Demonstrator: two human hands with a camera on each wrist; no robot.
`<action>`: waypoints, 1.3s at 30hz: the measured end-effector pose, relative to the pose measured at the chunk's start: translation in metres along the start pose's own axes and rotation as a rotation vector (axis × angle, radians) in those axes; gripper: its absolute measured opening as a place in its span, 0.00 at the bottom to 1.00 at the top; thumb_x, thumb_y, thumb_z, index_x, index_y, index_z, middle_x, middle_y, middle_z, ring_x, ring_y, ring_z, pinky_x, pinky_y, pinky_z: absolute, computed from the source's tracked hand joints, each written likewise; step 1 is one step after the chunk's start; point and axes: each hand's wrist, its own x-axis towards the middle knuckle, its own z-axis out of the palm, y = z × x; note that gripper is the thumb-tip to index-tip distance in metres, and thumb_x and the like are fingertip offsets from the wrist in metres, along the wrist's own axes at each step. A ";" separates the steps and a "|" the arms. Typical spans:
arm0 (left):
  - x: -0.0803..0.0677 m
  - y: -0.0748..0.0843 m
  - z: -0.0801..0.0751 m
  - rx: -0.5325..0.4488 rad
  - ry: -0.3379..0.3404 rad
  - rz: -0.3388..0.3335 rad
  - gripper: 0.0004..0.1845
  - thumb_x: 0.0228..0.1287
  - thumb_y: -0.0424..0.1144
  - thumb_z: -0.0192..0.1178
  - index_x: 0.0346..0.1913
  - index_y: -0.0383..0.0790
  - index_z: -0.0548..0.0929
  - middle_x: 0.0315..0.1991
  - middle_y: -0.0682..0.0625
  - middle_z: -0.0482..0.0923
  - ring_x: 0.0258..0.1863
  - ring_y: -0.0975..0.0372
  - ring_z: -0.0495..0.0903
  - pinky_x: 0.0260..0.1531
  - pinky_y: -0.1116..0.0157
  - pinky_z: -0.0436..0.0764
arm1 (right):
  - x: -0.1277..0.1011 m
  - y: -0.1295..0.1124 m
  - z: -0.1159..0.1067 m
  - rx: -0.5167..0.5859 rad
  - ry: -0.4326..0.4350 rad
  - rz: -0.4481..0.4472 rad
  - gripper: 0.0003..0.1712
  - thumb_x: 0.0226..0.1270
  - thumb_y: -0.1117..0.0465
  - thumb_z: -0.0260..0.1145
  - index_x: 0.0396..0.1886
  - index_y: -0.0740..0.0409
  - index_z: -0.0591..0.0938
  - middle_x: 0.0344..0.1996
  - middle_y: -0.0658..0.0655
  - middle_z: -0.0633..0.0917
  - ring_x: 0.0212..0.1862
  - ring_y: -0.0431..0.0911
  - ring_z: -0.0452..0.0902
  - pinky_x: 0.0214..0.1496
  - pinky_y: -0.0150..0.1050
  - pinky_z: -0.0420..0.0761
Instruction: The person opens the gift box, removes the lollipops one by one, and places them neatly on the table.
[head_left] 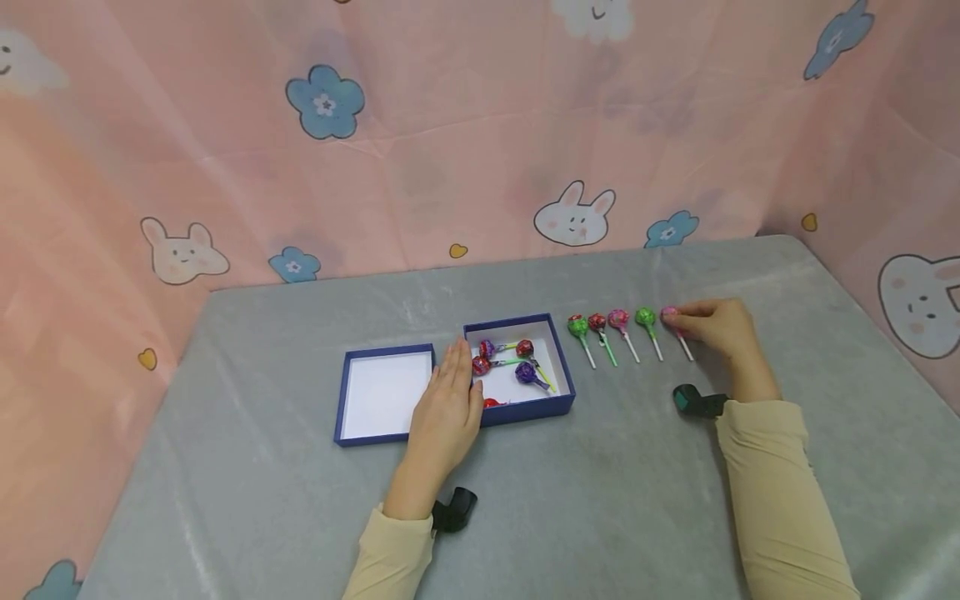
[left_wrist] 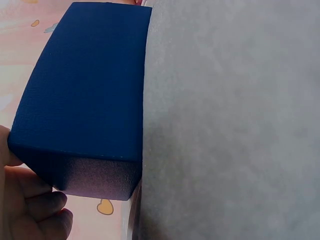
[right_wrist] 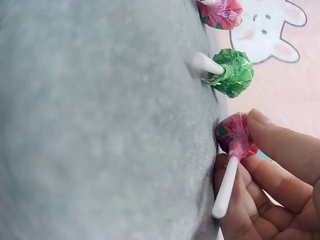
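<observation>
Your right hand pinches pink-wrapped lollipop, white stick. At its 9 o'clock: green lollipop, white stick; pink lollipop, white stick; red lollipop, green stick; green-and-red lollipop, white stick.

Your left hand on navy box, white inside; red and purple lollipops in it, green sticks. At its 9 o'clock, navy lid, white lining.

Grey tablecloth. Pink curtain, white rabbit faces, blue flowers, small yellow hearts. Your sleeves beige.
</observation>
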 end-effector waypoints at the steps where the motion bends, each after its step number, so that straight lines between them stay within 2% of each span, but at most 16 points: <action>1: 0.000 0.000 0.000 0.001 0.000 0.001 0.28 0.70 0.38 0.48 0.68 0.26 0.60 0.69 0.38 0.59 0.69 0.52 0.57 0.65 0.52 0.61 | 0.000 0.000 0.000 -0.005 0.000 -0.002 0.30 0.62 0.49 0.66 0.48 0.74 0.80 0.43 0.68 0.83 0.36 0.39 0.76 0.39 0.31 0.73; 5: 0.000 0.000 0.000 0.003 -0.002 -0.001 0.28 0.71 0.38 0.48 0.69 0.26 0.60 0.69 0.38 0.59 0.69 0.52 0.57 0.65 0.52 0.60 | 0.000 -0.001 0.001 -0.017 -0.008 -0.002 0.31 0.64 0.49 0.64 0.50 0.75 0.79 0.49 0.74 0.78 0.48 0.58 0.72 0.49 0.47 0.72; 7: 0.000 0.000 0.000 0.000 -0.005 -0.005 0.29 0.70 0.38 0.48 0.69 0.26 0.60 0.69 0.38 0.58 0.69 0.52 0.57 0.65 0.53 0.60 | 0.000 -0.002 0.001 -0.026 -0.011 -0.004 0.31 0.64 0.49 0.64 0.50 0.76 0.78 0.49 0.74 0.78 0.50 0.60 0.71 0.49 0.49 0.71; 9: 0.000 0.000 0.001 -0.005 -0.008 -0.008 0.29 0.70 0.37 0.49 0.69 0.26 0.59 0.69 0.38 0.58 0.69 0.52 0.57 0.65 0.53 0.60 | 0.001 -0.002 0.000 -0.042 -0.016 -0.010 0.31 0.63 0.50 0.65 0.49 0.77 0.78 0.48 0.74 0.79 0.48 0.59 0.72 0.47 0.46 0.71; 12: 0.001 0.000 0.000 -0.005 -0.014 -0.012 0.29 0.70 0.37 0.49 0.69 0.26 0.59 0.69 0.38 0.58 0.69 0.52 0.57 0.65 0.53 0.60 | 0.000 -0.002 -0.002 -0.054 -0.026 -0.010 0.31 0.62 0.50 0.66 0.49 0.77 0.79 0.47 0.73 0.80 0.44 0.53 0.72 0.42 0.40 0.70; 16: 0.001 0.001 0.000 -0.002 -0.025 -0.015 0.29 0.71 0.38 0.48 0.69 0.27 0.59 0.70 0.39 0.57 0.70 0.53 0.56 0.66 0.53 0.59 | -0.001 -0.001 -0.005 -0.043 -0.031 0.002 0.29 0.62 0.52 0.66 0.50 0.76 0.79 0.44 0.71 0.82 0.32 0.36 0.74 0.37 0.32 0.71; 18: 0.001 0.001 0.000 -0.001 -0.027 -0.016 0.29 0.70 0.38 0.49 0.69 0.27 0.59 0.70 0.39 0.57 0.70 0.53 0.56 0.66 0.53 0.59 | -0.001 0.000 -0.006 -0.047 -0.025 -0.006 0.28 0.62 0.53 0.67 0.49 0.76 0.79 0.42 0.69 0.84 0.27 0.29 0.73 0.35 0.30 0.71; 20: 0.001 0.000 0.000 0.000 -0.027 -0.017 0.29 0.70 0.38 0.49 0.69 0.27 0.59 0.70 0.39 0.57 0.70 0.53 0.56 0.66 0.53 0.59 | 0.000 0.001 -0.006 -0.065 -0.017 -0.026 0.27 0.61 0.54 0.67 0.48 0.76 0.80 0.39 0.69 0.84 0.26 0.28 0.71 0.35 0.31 0.70; 25: 0.001 0.000 0.000 0.002 -0.027 -0.019 0.29 0.70 0.38 0.49 0.69 0.27 0.59 0.70 0.39 0.57 0.70 0.53 0.56 0.66 0.53 0.59 | 0.003 0.001 -0.005 -0.103 -0.004 -0.060 0.25 0.60 0.56 0.68 0.46 0.76 0.81 0.38 0.69 0.85 0.31 0.37 0.71 0.34 0.34 0.70; 32: 0.001 -0.001 -0.001 0.003 -0.033 -0.026 0.29 0.70 0.38 0.49 0.69 0.27 0.59 0.70 0.39 0.57 0.70 0.53 0.56 0.66 0.54 0.58 | 0.004 -0.003 -0.002 -0.093 0.003 -0.068 0.24 0.61 0.57 0.66 0.46 0.76 0.80 0.42 0.72 0.82 0.37 0.50 0.72 0.35 0.36 0.69; 39: 0.002 0.001 -0.003 -0.003 -0.048 -0.026 0.29 0.71 0.38 0.48 0.69 0.27 0.59 0.70 0.39 0.57 0.70 0.53 0.56 0.66 0.53 0.58 | 0.001 -0.001 -0.005 -0.102 -0.054 -0.015 0.29 0.62 0.53 0.66 0.48 0.78 0.79 0.46 0.74 0.80 0.46 0.60 0.71 0.41 0.43 0.70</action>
